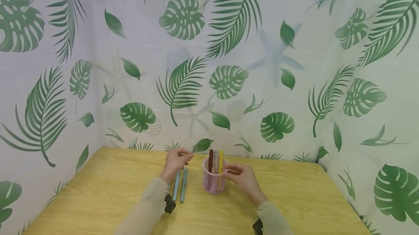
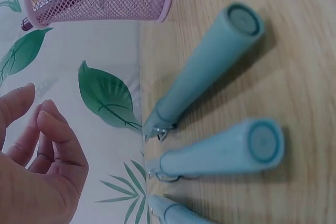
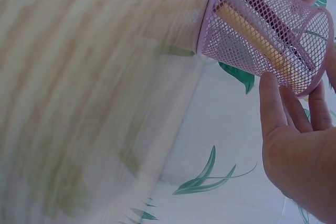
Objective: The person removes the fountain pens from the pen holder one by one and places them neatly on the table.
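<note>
A pink mesh pen cup point(image 1: 214, 184) stands upright on the table, holding a dark red pen point(image 1: 211, 160), a grey pen point(image 1: 216, 160) and a yellow pen point(image 1: 221, 158). My right hand point(image 1: 243, 180) is at the cup's right side, its loosely extended fingers by the rim; whether they touch it I cannot tell. To the left of the cup my left hand point(image 1: 176, 163) hovers with bent, relaxed fingers and nothing between them. Below it lie three bluish pens, among them a grey-green pen point(image 2: 202, 72) and a light blue pen point(image 2: 220, 148); the third point(image 2: 181, 214) is partly cut off.
The wood-grain table point(image 1: 108, 191) meets a white leaf-printed cloth backdrop point(image 1: 235, 118) behind and at both sides. Dark wrist devices point(image 1: 169, 204) sit at the sleeves.
</note>
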